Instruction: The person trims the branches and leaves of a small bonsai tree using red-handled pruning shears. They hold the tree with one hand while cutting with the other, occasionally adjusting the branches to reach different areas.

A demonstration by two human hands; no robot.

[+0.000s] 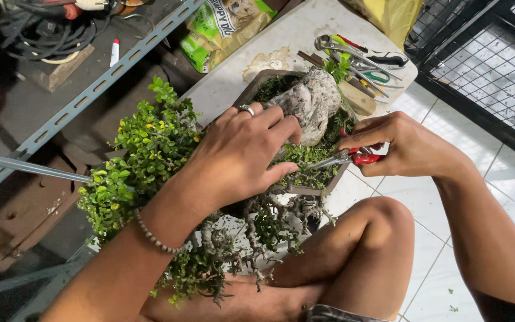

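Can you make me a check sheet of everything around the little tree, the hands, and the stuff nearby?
Surface: white table, stained.
Job's things: bonsai in a brown pot with a grey rock.
Clutter: pile of hand tools; green bag.
Grips: left hand rests on the moss; right hand holds red-handled snips.
Cables: black coil on the metal shelf.
Surroundings: white floor tiles; wire cage.

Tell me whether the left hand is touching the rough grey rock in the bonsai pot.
Touching. The head view shows the left hand spread over the plant, its fingertips resting against the side of the rough grey rock.
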